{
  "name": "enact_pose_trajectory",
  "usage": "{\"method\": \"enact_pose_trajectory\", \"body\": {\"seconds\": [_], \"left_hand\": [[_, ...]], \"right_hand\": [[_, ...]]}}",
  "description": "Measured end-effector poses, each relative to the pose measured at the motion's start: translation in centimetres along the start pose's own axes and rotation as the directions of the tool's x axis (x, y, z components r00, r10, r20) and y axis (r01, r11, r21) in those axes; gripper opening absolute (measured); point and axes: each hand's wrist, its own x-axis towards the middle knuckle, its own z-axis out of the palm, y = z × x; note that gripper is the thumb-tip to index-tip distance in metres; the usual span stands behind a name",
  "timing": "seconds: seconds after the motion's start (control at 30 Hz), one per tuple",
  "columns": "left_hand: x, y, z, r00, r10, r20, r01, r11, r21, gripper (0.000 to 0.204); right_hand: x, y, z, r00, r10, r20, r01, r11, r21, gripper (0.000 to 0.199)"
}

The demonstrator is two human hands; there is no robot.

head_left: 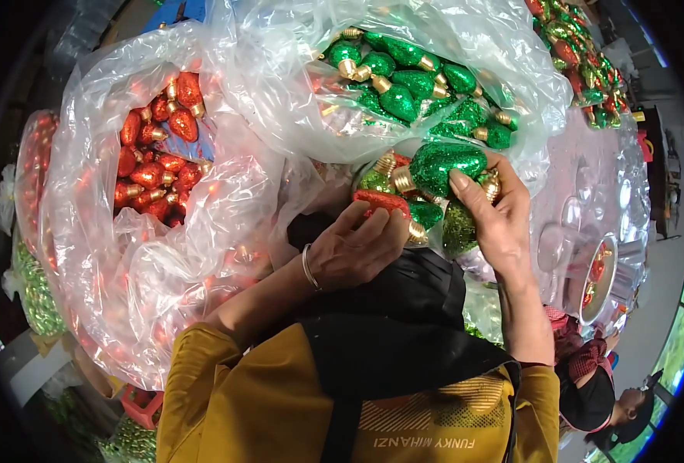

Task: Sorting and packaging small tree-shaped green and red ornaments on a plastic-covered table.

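My right hand (504,216) is closed round a large green glittery bulb-shaped ornament (446,163), thumb on its side, its gold screw-like base facing left. My left hand (360,248), with a bracelet at the wrist, has its fingers closed on a red glittery bulb ornament (382,202). Between and beneath the hands, close against them, is a cluster of similar ornaments, among them a lime-green bulb (458,229) and a smaller green bulb (425,214). How these are joined or held is hidden by my fingers.
A clear plastic bag (234,208) at the left holds red bulb ornaments (153,176). Another bag beyond my hands holds green ones (404,100). Mixed ornaments (577,58) are piled far right, above clear plastic packaging (581,224). A person (597,386) is at the lower right.
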Motion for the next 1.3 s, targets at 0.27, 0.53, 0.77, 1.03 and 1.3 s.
{"method": "enact_pose_trajectory", "body": {"seconds": [0.27,0.53,0.77,1.03,1.3], "left_hand": [[0.3,-1.1,0.3,0.997,0.036,-0.064,-0.038,0.999,-0.029,0.028],[2.3,-0.6,0.5,0.999,-0.039,-0.028,0.035,0.990,-0.138,0.028],[3.2,-1.1,-0.8,0.985,-0.041,0.165,0.057,0.994,-0.094,0.028],[3.1,-1.1,-0.5,0.990,-0.088,0.111,0.103,0.985,-0.135,0.027],[2.8,-0.7,-0.5,0.993,-0.044,0.109,0.063,0.982,-0.180,0.027]], "right_hand": [[1.7,-0.3,0.8,0.932,0.331,0.146,-0.193,0.796,-0.574,0.045],[5.1,-1.2,2.2,0.851,0.359,0.383,0.280,0.308,-0.909,0.049],[5.0,1.0,0.5,0.901,-0.322,0.291,0.434,0.654,-0.620,0.039],[5.3,-0.7,-0.9,0.938,-0.065,0.340,0.253,0.799,-0.545,0.030],[3.3,1.3,-0.5,0.889,-0.294,0.351,0.458,0.536,-0.710,0.032]]}}
